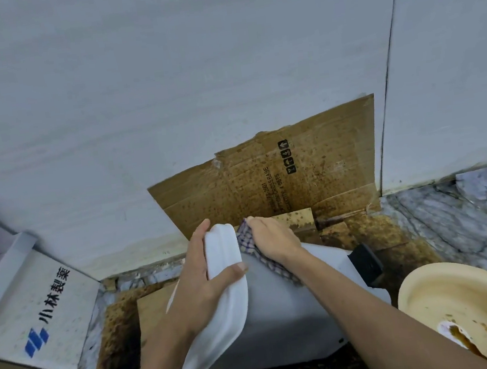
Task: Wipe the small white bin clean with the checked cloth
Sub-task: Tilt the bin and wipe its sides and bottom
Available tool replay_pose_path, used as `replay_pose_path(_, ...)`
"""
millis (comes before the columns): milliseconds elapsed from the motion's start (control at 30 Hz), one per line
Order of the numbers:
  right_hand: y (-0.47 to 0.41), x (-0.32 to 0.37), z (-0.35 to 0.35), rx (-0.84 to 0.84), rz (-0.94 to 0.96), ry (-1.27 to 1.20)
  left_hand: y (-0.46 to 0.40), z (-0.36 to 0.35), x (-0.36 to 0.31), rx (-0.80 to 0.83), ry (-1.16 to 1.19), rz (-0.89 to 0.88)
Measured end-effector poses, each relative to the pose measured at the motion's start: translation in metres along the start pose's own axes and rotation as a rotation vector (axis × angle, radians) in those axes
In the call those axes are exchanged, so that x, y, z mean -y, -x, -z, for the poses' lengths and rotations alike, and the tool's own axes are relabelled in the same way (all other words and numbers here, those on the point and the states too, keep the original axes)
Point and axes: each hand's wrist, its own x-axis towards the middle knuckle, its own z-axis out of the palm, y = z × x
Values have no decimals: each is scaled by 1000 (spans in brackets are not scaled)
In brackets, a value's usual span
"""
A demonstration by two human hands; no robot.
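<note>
The small white bin point(285, 314) lies tipped on its side on stained cardboard, near the foot of a pale wall. Its white lid point(226, 303) stands swung out on the left. My left hand point(198, 278) grips the lid's upper end, thumb across its front. My right hand point(273, 237) presses the blue-and-white checked cloth point(251, 241) onto the bin's upper side, close to the lid's hinge edge. Part of the cloth trails back under my right wrist. A black pedal point(365, 264) sticks out of the bin on the right.
A stained cardboard sheet point(280, 173) leans against the wall behind the bin. A white printed box point(36, 307) lies at the left. A cream basin point(478, 311) with brown residue sits at the lower right on the marble floor point(461, 219).
</note>
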Motion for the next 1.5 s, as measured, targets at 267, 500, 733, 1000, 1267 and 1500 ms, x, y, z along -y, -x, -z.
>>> replay_pose_path(267,6,40,19,358,134,-372,6,-7,-11,48,-55,-20)
replay_pose_path(500,19,35,22,345,367,-191,30,-12,-13,-170,-233,170)
replay_pose_path(733,48,38,11,335,376,-125,82,-41,-11,-515,404,826)
replay_pose_path(1000,64,30,24,339,374,-34,95,-50,19,-586,545,598)
replay_pose_path(1267,98,6,45,5,328,-237,90,-36,5,-300,420,310)
replay_pose_path(1500,110,-39,49,-181,225,-604,49,-20,-12,-91,65,60)
